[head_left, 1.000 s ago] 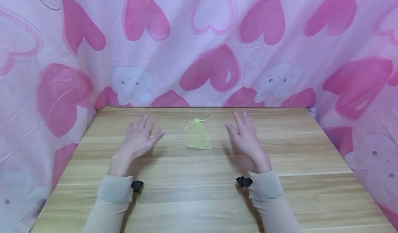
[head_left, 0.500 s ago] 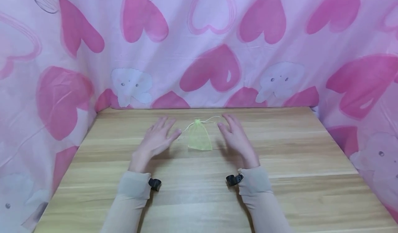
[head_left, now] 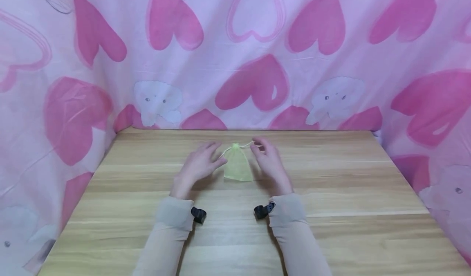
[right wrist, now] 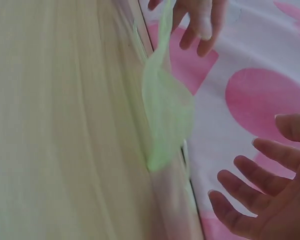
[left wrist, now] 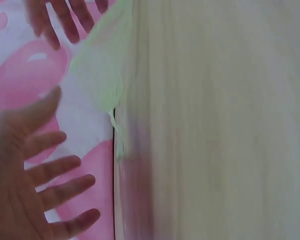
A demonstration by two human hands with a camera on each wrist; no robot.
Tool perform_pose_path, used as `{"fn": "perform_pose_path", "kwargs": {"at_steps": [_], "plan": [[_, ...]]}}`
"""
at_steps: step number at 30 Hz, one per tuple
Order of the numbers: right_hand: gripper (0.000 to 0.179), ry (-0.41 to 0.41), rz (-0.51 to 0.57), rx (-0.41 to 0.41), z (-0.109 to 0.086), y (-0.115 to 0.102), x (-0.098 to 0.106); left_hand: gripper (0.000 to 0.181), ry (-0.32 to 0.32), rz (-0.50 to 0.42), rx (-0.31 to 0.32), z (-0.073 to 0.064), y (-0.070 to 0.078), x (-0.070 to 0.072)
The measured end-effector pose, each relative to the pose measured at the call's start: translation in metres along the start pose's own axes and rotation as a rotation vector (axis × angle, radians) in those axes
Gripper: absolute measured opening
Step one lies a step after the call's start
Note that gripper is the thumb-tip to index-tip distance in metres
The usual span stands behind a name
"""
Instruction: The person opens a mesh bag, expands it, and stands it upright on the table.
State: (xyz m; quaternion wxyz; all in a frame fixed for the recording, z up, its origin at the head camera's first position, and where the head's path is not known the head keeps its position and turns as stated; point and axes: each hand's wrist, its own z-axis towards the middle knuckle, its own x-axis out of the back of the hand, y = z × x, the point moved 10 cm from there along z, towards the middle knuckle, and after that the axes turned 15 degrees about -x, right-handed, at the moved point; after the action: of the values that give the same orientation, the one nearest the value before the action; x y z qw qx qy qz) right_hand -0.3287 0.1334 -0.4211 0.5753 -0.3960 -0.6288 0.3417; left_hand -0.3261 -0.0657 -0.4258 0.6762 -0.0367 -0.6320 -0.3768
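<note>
A small sheer yellow-green drawstring pouch (head_left: 238,165) lies on the wooden table, its gathered neck toward the back. Thin pale cords run out from the neck to both sides. To the pouch's left is my left hand (head_left: 199,163), thumb tip right at its edge in the head view and fingers spread. On the other side my right hand (head_left: 268,157) hovers with its fingers over the end of the right cord. The left wrist view has my left hand (left wrist: 35,175) apart from the pouch (left wrist: 102,65); in the right wrist view my right hand (right wrist: 270,185) also holds nothing.
The wooden table (head_left: 331,235) runs back to a pink heart-patterned curtain (head_left: 254,79), which also hangs along the left and right sides. Small black cameras (head_left: 198,215) sit on both wrists at the sleeve cuffs.
Both hands have moved inward toward the pouch, the left one rightward and the right one leftward, with fingers bending slightly. The pouch stays where it lay.
</note>
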Motion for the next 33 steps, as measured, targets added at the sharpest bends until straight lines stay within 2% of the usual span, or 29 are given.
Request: {"fn": "perform_pose_path", "kwargs": {"at_steps": [2,6,9,11,14,19,21,24,33], "plan": [[0.039,-0.012,0.031,-0.035,0.004,0.003,-0.006,0.064,0.025,-0.025,0.016,0.003,-0.001,0.001],[0.04,-0.052,0.082,-0.119,0.012,0.014,-0.018,0.056,0.058,-0.079,0.092,0.006,-0.004,-0.002],[0.04,-0.065,0.107,-0.138,0.017,0.017,-0.024,0.048,0.074,-0.129,0.146,0.01,-0.007,-0.006],[0.039,-0.064,0.109,-0.138,0.018,0.019,-0.026,0.043,0.082,-0.166,0.159,0.014,-0.007,-0.01],[0.037,-0.068,0.09,-0.139,0.019,0.023,-0.03,0.038,0.077,-0.216,0.197,0.016,-0.01,-0.018],[0.034,-0.077,0.032,-0.17,0.014,0.03,-0.036,0.028,0.025,-0.24,0.268,0.012,-0.017,-0.033],[0.034,-0.076,0.029,-0.179,0.01,0.032,-0.036,0.023,0.023,-0.238,0.263,0.011,-0.016,-0.036],[0.033,-0.084,0.043,-0.186,0.007,0.032,-0.036,0.016,0.056,-0.253,0.236,0.011,-0.014,-0.035],[0.033,-0.074,0.012,-0.199,0.005,0.029,-0.037,0.01,0.126,-0.451,0.176,0.011,-0.011,-0.025]]}}
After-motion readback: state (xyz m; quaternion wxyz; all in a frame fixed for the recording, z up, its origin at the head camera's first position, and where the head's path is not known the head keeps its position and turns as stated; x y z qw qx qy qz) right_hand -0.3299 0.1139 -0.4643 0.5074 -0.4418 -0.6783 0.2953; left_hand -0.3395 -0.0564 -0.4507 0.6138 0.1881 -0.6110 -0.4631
